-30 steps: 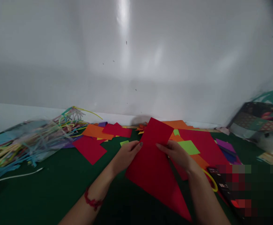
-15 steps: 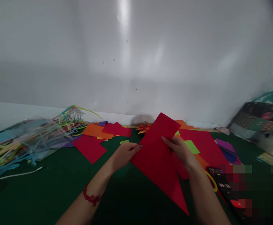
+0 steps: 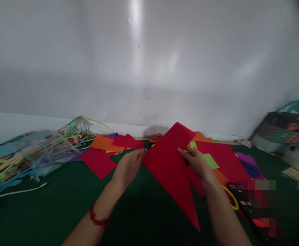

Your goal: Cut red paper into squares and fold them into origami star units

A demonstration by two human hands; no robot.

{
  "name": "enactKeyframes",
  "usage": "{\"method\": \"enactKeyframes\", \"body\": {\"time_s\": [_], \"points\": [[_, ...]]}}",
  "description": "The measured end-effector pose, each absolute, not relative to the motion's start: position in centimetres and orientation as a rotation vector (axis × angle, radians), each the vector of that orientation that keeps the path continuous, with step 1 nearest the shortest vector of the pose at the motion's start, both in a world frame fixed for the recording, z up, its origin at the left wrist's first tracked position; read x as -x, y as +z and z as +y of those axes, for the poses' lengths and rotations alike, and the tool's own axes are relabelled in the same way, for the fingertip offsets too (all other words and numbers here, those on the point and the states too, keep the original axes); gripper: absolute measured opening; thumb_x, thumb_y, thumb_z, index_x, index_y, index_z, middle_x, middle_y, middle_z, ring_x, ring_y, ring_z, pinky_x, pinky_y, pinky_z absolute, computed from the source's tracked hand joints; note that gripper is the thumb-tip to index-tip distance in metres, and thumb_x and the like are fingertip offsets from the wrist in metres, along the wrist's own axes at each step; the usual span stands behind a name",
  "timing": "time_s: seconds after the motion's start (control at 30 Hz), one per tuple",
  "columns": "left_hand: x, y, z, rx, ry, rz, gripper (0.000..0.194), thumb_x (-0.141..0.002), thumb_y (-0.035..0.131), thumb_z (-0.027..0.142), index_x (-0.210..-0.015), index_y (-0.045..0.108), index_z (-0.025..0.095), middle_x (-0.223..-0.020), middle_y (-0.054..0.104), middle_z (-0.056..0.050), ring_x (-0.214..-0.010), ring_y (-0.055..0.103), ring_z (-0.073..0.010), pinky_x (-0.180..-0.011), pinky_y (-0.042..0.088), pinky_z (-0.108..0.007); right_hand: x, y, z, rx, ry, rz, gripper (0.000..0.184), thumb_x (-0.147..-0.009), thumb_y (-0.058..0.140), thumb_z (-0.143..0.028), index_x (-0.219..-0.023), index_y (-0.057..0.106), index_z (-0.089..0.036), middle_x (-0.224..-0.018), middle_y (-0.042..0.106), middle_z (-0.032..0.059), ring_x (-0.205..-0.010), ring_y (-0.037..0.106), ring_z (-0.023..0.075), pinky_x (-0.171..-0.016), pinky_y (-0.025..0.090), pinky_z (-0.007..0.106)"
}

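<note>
I hold a red paper sheet (image 3: 170, 164) above the green table (image 3: 49, 205), folded into a long pointed shape whose tip reaches down toward me. My left hand (image 3: 127, 167) pinches its left corner; a red band circles that wrist. My right hand (image 3: 197, 161) grips the sheet's right edge, thumb on top. Both hands are closed on the paper.
Loose red, orange, green and purple paper pieces (image 3: 105, 143) lie along the back by the white wall. A pile of coloured straws in clear wrap (image 3: 28, 153) sits at left. A phone (image 3: 244, 203) and a yellow loop lie at right, a patterned bag (image 3: 282, 131) beyond.
The red sheet has turned clockwise and lifted, its lower tip swinging left. My left hand slid up and left to the sheet's corner; my right hand moved up a little.
</note>
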State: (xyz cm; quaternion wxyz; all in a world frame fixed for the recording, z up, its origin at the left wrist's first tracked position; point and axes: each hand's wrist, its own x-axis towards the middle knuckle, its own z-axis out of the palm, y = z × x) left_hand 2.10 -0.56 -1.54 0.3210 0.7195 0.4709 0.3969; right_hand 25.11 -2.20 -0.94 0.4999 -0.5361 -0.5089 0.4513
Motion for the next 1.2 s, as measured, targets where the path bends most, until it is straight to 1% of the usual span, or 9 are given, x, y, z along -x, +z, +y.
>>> {"method": "enactKeyframes", "body": {"time_s": [0.1, 0.23, 0.33, 0.43, 0.53, 0.63, 0.7, 0.93, 1.2], "points": [[-3.6, -1.3, -2.0, -2.08, 1.192, 1.346, 0.045, -0.083, 0.045, 0.041, -0.122, 0.047, 0.018, -0.138, 0.037, -0.01, -0.131, 0.023, -0.0266, -0.106, 0.02, -0.045, -24.4, -1.2, -2.0, 1.276, 1.099, -1.168, 0.029, -0.073, 0.061, -0.044, -0.088, 0.062, -0.019, -0.069, 0.065, 0.0013, -0.054, 0.056, 0.0144, -0.044, 0.038, 0.024], [-5.5, -1.9, -3.9, -2.561, 0.984, 1.366, 0.065, -0.08, 0.049, 0.031, -0.137, 0.025, 0.015, -0.144, 0.027, -0.012, -0.132, 0.021, -0.0272, -0.106, 0.022, -0.048, -22.6, -1.2, -2.5, 1.135, 1.178, -1.249, 0.038, -0.076, 0.058, -0.046, -0.102, 0.06, -0.019, -0.085, 0.069, 0.0046, -0.068, 0.062, 0.0191, -0.056, 0.048, 0.029], [-6.0, -2.6, -4.3, -2.591, 0.984, 1.384, 0.062, -0.079, 0.042, 0.014, -0.138, 0.023, 0.013, -0.144, 0.026, -0.012, -0.132, 0.024, -0.0245, -0.105, 0.026, -0.045, -21.5, -1.0, -3.2, 1.066, 1.211, -1.363, 0.038, -0.078, 0.056, -0.045, -0.105, 0.06, -0.018, -0.094, 0.068, 0.0061, -0.078, 0.063, 0.0208, -0.065, 0.05, 0.03], [-5.7, -2.6, -4.0, -2.498, 1.039, 1.363, 0.053, -0.082, 0.033, 0.01, -0.135, 0.03, 0.012, -0.14, 0.035, -0.013, -0.128, 0.032, -0.0228, -0.102, 0.033, -0.041, -20.9, -1.0, -3.5, 1.058, 1.221, -1.468, 0.038, -0.074, 0.062, -0.042, -0.104, 0.06, -0.019, -0.092, 0.069, 0.0055, -0.082, 0.063, 0.022, -0.07, 0.05, 0.032], [-4.7, -1.7, -3.2, -2.253, 1.07, 1.317, 0.041, -0.089, 0.029, 0.019, -0.128, 0.043, 0.017, -0.121, 0.056, -0.011, -0.108, 0.054, -0.0222, -0.086, 0.045, -0.035, -21.3, -1.1, -3.3, 1.017, 1.251, -1.497, 0.038, -0.072, 0.064, -0.04, -0.104, 0.059, -0.021, -0.087, 0.069, 0.0037, -0.085, 0.063, 0.023, -0.074, 0.049, 0.035], [-2.7, -0.2, -2.2, -1.942, 1.081, 1.372, 0.032, -0.087, 0.037, 0.032, -0.095, 0.062, 0.014, -0.085, 0.069, -0.009, -0.078, 0.063, -0.0228, -0.065, 0.048, -0.029, -22.9, -1.0, -3.0, 1.048, 1.193, -1.498, 0.029, -0.073, 0.062, -0.042, -0.089, 0.061, -0.019, -0.083, 0.067, 0.0037, -0.079, 0.062, 0.0198, -0.069, 0.047, 0.031], [-0.9, 0.7, -1.6, -1.702, 1.068, 1.303, 0.032, -0.083, 0.045, 0.04, -0.08, 0.062, 0.012, -0.073, 0.067, -0.007, -0.068, 0.062, -0.0216, -0.058, 0.046, -0.027, -24.1, -0.7, -3.1, 1.151, 1.145, -1.508, 0.027, -0.073, 0.061, -0.045, -0.08, 0.06, -0.018, -0.074, 0.064, 0.0021, -0.065, 0.058, 0.0153, -0.055, 0.043, 0.026], [2.7, 1.9, -1.3, -1.317, 0.927, 0.924, 0.025, -0.078, 0.056, 0.04, -0.079, 0.065, 0.017, -0.066, 0.067, -0.003, -0.065, 0.061, -0.0179, -0.059, 0.047, -0.028, -25.7, 0.5, -4.2, 1.258, 1.09, -1.64, 0.029, -0.073, 0.062, -0.045, -0.066, 0.052, -0.019, -0.057, 0.047, -0.0035, -0.051, 0.041, 0.0101, -0.046, 0.026, 0.024], [2.4, 2.0, -1.3, -1.339, 0.912, 0.942, 0.022, -0.078, 0.055, 0.039, -0.079, 0.066, 0.02, -0.071, 0.068, -0.004, -0.068, 0.062, -0.0179, -0.062, 0.048, -0.029, -25.6, 0.6, -4.4, 1.242, 1.159, -1.593, 0.025, -0.075, 0.061, -0.044, -0.069, 0.055, -0.02, -0.067, 0.055, 0.0004, -0.061, 0.05, 0.0144, -0.052, 0.035, 0.026]]}}
